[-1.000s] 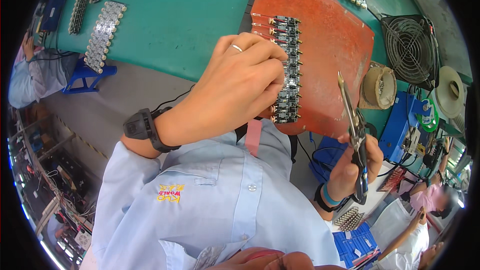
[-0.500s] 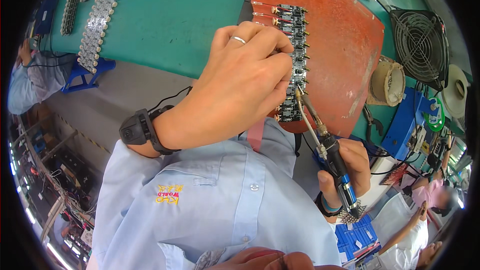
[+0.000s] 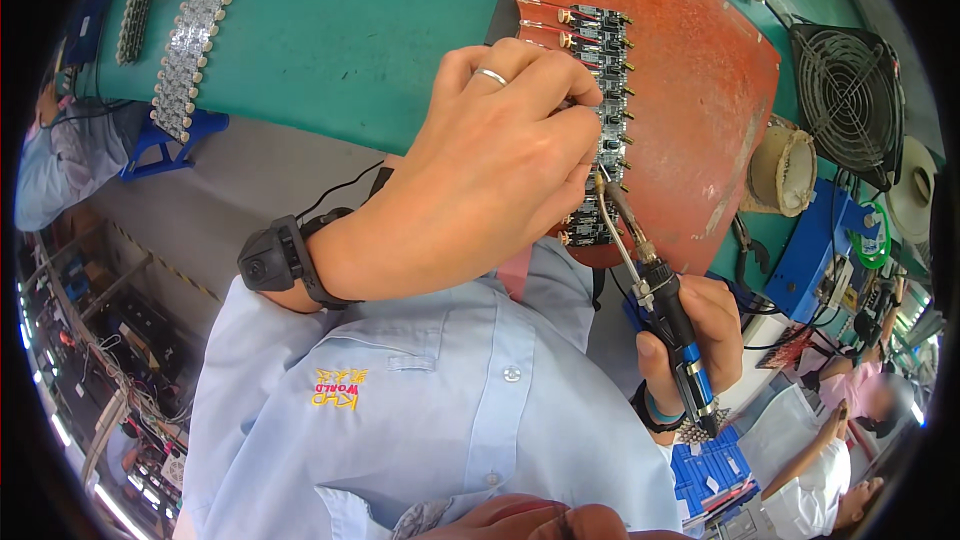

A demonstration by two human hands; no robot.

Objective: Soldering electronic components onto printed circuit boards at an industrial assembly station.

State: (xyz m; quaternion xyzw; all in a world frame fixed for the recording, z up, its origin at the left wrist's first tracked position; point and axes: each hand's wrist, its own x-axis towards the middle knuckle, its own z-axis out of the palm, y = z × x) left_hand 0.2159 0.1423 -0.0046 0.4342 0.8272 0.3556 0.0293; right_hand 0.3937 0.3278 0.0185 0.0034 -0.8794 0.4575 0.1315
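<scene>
The circuit board strip (image 3: 614, 122) lies on the red mat (image 3: 690, 90), upon the green table (image 3: 350, 50). My left hand (image 3: 520, 145) is curled over the strip, fingers bent inward — whether they grip something, I cannot tell. My right hand (image 3: 712, 335) is closed around the soldering iron (image 3: 668, 298) — its tip is at the strip. Right of the mat stands a black fan (image 3: 848, 100).
</scene>
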